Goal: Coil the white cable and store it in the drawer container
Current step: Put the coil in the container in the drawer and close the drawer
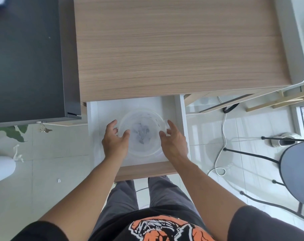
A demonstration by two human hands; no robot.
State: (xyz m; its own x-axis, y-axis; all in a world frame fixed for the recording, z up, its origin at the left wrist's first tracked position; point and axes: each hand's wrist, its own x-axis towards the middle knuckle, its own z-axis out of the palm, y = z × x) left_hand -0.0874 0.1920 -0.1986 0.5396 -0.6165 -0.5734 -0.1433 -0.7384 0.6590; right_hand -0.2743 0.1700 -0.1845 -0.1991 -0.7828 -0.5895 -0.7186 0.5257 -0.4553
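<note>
A white drawer (180, 112) stands pulled out from under the wooden desk (165, 49). Inside it sits a round clear plastic container (144, 150) with blurry grey shapes at its bottom; I cannot tell what they are. My left hand (114, 141) grips the container's left rim, thumb over the edge. My right hand (173, 141) holds the right rim at a small clear tab. A white cable (224, 134) trails across the floor tiles to the right of the drawer, apart from both hands.
A black cabinet (26, 58) stands to the left of the desk. A round dark stool (297, 171) with thin black legs is at the right, beside a shoe (285, 140). Plant leaves (15, 132) show at the left edge. My legs are just below the drawer front.
</note>
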